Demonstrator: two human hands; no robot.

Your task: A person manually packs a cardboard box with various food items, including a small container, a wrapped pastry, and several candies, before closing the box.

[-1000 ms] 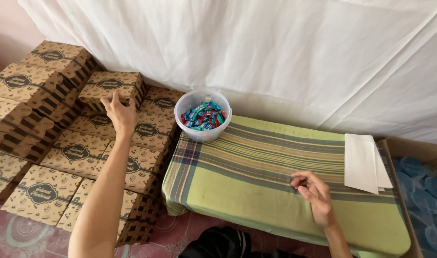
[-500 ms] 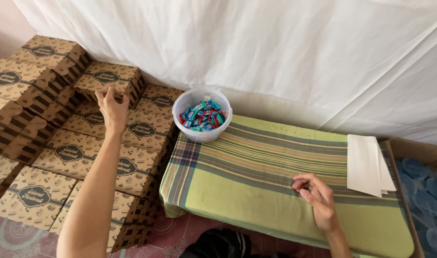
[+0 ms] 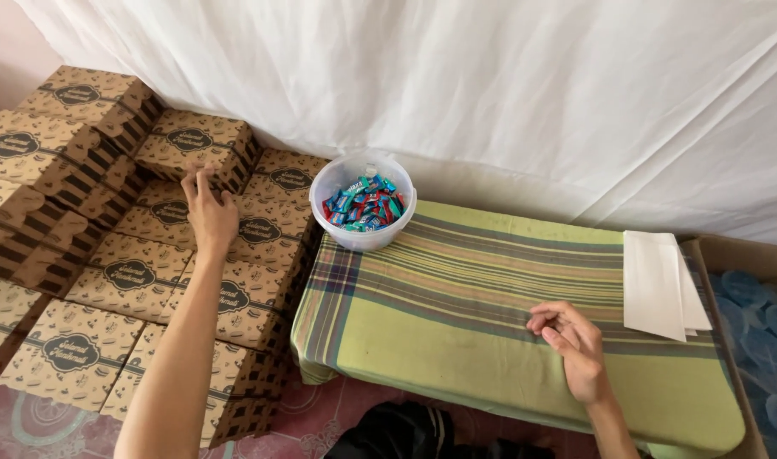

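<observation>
1. Many brown patterned boxes [image 3: 125, 272] are already closed and stacked in rows at the left.
2. The left hand [image 3: 208, 212] reaches onto the stack, fingers spread flat on one box lid — gripping nothing.
3. A white bowl of wrapped candies [image 3: 363, 204] stands on the striped cloth's corner.
4. The right hand [image 3: 575, 340] rests on the cloth, fingers curled loosely; whether they pinch anything I cannot tell.
5. White folded paper [image 3: 660, 280] lies further right — the blue items beyond are cut off.
</observation>
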